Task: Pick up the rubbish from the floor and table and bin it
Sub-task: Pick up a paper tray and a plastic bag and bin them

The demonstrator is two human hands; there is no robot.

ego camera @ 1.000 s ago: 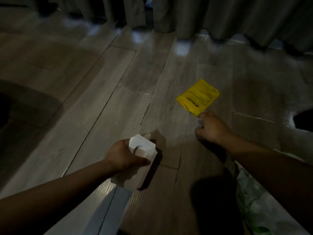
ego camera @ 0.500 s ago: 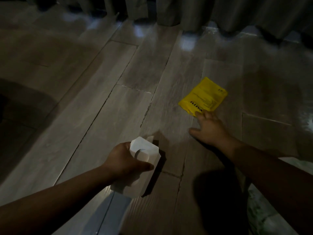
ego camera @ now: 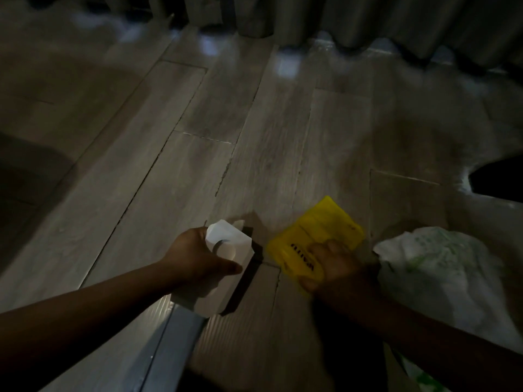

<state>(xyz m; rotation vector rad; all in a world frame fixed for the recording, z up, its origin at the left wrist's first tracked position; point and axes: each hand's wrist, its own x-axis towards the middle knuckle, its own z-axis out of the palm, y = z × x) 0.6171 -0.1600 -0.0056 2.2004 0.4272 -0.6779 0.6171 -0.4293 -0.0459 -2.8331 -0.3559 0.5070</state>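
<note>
Low over a dim wood-plank floor [ego camera: 254, 154], a person's right hand [ego camera: 336, 267] was closed on a yellow packet [ego camera: 317, 233], the fingers [ego camera: 325, 250] folded over its near corner beside a line of black printed letters. The packet was blurred, and whether it rested on the planks or was lifted clear of them could not be told. Just left of the packet, the left hand [ego camera: 198, 258] was wrapped around a white paper carton [ego camera: 226, 244], thumb laid across its front and one finger crossing a round opening in its face; the carton's folded top pointed away from the wearer, and it threw a hard dark shadow toward the packet. The two hands sat close together but apart. Immediately right of the packet, a crumpled white plastic bag [ego camera: 441, 267] with faint green print lay on the floor, partly behind the right forearm. Beyond the packet, along the far edge of the floor, hung the pleated folds of a grey curtain [ego camera: 353, 21], with pale patches of light reflected on the boards beneath it. Farther right of the packet, past the bag, a dark shape [ego camera: 498, 179] cut into the frame edge; what it was could not be made out.
</note>
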